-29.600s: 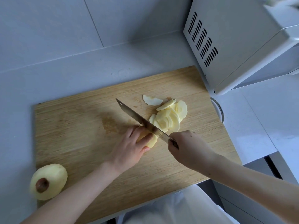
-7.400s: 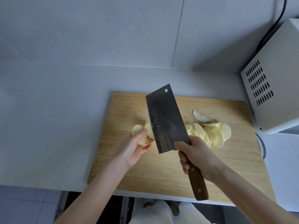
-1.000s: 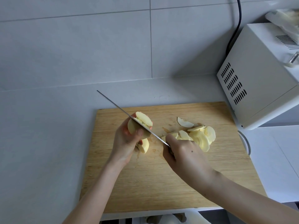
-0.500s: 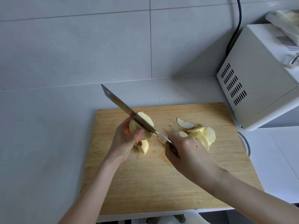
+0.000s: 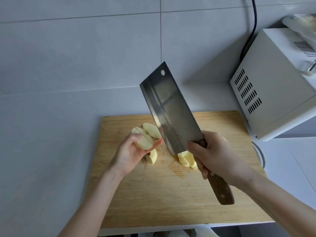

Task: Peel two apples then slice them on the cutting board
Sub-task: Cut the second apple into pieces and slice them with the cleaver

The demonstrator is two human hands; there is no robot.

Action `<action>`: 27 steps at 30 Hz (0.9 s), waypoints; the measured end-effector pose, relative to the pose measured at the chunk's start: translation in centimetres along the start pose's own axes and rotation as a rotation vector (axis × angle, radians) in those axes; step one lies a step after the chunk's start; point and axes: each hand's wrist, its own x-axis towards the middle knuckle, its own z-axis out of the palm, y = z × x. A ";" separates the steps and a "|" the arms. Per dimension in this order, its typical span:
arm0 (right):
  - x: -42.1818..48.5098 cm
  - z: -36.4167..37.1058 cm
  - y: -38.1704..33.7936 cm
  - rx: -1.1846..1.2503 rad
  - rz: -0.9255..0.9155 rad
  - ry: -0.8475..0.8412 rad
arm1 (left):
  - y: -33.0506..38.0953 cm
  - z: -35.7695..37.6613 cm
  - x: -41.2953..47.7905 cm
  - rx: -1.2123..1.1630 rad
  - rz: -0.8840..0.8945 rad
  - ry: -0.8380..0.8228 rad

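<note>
The apple (image 5: 145, 137), peeled and split into pieces, sits cupped in my left hand (image 5: 131, 154) above the board (image 5: 171, 194). Slices (image 5: 185, 158) lie under the knife's heel. My right hand (image 5: 215, 154) grips the knife (image 5: 169, 110) by its handle, blade raised just beside the left hand. I fear the loose pieces could slide apart and drop to the worktop (image 5: 42, 151), or the edge could nick a finger.

I read the cleaver (image 5: 171, 110) blade as brushed steel with a dull sheen, and its handle (image 5: 220, 190) as dark grained wood. The cutting board (image 5: 171, 194) is pale, fine-grained matt wood with a damp patch near its middle. The apple pieces (image 5: 145, 139) show smooth, moist flesh. The microwave (image 5: 273, 93) casing looks matt white.
</note>
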 end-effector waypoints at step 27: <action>-0.3 0.4 0.8 0.345 0.199 -0.181 | -0.1 4.3 0.5 0.117 -0.010 0.266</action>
